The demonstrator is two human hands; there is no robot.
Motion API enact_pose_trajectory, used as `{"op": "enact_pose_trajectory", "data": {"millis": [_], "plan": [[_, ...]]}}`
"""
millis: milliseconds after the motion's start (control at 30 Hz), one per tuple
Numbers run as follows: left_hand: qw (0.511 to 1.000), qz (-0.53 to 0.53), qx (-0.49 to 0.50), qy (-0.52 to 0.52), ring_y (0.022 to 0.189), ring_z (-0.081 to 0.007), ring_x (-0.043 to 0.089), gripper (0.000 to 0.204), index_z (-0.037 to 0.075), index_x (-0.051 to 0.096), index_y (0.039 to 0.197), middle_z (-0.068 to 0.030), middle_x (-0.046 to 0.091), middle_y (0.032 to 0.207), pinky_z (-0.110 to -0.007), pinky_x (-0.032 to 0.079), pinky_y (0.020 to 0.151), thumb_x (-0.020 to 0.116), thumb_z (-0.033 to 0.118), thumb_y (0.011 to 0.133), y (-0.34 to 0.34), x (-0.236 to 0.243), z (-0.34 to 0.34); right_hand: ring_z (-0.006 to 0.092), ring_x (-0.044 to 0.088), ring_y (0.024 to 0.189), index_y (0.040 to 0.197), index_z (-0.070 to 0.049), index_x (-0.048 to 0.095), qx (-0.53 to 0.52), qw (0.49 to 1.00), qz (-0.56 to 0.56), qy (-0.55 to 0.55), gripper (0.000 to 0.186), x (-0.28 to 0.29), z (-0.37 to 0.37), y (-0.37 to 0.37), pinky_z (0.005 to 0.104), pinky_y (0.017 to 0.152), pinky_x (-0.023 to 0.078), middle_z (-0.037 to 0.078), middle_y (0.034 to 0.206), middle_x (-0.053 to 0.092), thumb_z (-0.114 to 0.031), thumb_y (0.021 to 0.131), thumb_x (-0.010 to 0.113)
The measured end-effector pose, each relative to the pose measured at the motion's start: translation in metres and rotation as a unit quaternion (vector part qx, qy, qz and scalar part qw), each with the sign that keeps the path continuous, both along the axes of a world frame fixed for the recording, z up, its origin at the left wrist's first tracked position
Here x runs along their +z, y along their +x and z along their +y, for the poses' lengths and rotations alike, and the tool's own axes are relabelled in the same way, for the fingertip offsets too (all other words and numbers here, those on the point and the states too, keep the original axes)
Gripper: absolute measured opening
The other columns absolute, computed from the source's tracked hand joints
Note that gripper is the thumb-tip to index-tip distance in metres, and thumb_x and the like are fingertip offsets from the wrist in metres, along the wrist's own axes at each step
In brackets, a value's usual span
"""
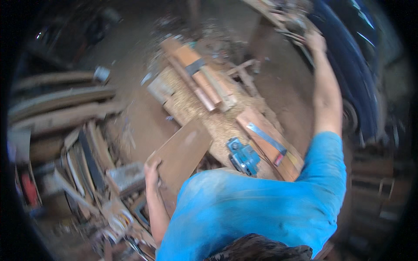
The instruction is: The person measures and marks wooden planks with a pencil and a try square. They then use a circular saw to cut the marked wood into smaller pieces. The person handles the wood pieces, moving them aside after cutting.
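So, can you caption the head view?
Left hand holding a wooden board near a blue power tool, right hand outstretched at a cluttered wooden surface.

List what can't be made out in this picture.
Head view, right hand: blur hides whether it grips anything in the clutter there.
Head view, left hand: the board it holds seems to cover some fingers.
Head view, board: the blue shirt hides part nearest the body.
Head view, dark blue car: cut off by the upper edge.
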State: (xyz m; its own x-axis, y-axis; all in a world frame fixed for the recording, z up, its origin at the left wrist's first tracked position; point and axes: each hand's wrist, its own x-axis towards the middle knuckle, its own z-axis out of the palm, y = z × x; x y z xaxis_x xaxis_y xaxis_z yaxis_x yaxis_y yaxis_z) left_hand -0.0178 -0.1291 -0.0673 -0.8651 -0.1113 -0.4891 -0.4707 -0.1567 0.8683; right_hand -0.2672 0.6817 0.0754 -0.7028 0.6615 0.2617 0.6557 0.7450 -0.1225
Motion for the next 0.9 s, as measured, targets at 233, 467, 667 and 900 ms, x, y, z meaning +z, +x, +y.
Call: {"op": "enact_pose_trajectory", "data": {"millis": [233, 467, 667, 900], "plan": [[0.998, -0.036, 0.005, -0.050, 0.110, -0.0251, 0.066, 0.052, -0.006, 0.058, 0.136, -0.0161, 0.068, 0.124, -0.037, 0.053, 0.098, 0.068, 0.008, 0.087, -0.036, 0.005, -0.011, 0.0399, 0.066, 0.115, 0.121, -0.008, 0.073, 0.082, 0.988, -0.106, 0.079, 0.039, -0.052, 0.094, -0.047, 0.0478, 0.097, 0.052, 0.024, 0.119, 0.070, -0.035, 0.095, 0.062], [0.999, -0.048, -0.006, -0.005, 0.111, -0.0249, 0.066, 0.052, -0.006, 0.059, 0.135, -0.0156, 0.068, 0.121, -0.037, 0.051, 0.099, 0.068, 0.008, 0.086, -0.059, 0.000, -0.006, 0.0447, 0.067, 0.106, 0.115, 0.001, 0.070, 0.162, 0.961, -0.069, 0.211, 0.037, -0.020, 0.086, -0.019, 0.0486, 0.090, 0.054, 0.028, 0.111, 0.071, -0.027, 0.098, 0.053], [0.997, -0.071, 0.002, -0.025, 0.113, -0.0244, 0.065, 0.052, -0.007, 0.058, 0.136, -0.0159, 0.066, 0.124, -0.036, 0.050, 0.100, 0.067, 0.009, 0.088, -0.068, 0.004, 0.003, 0.0321, 0.067, 0.110, 0.122, 0.004, 0.068, 0.146, 0.956, 0.254, -0.030, 0.037, -0.021, -0.101, 0.121, 0.0398, 0.100, 0.048, 0.023, 0.116, 0.071, -0.024, 0.100, 0.056], [0.995, -0.058, -0.049, -0.058, 0.114, -0.0250, 0.064, 0.054, -0.007, 0.056, 0.138, -0.0176, 0.066, 0.125, -0.036, 0.050, 0.100, 0.068, 0.010, 0.088, -0.077, 0.026, 0.031, 0.0306, 0.066, 0.117, 0.121, -0.001, 0.070, 0.262, 0.766, -0.073, -0.582, 0.033, -0.149, -0.439, 0.236, 0.0390, 0.101, 0.049, 0.021, 0.121, 0.071, -0.025, 0.099, 0.062]]}}
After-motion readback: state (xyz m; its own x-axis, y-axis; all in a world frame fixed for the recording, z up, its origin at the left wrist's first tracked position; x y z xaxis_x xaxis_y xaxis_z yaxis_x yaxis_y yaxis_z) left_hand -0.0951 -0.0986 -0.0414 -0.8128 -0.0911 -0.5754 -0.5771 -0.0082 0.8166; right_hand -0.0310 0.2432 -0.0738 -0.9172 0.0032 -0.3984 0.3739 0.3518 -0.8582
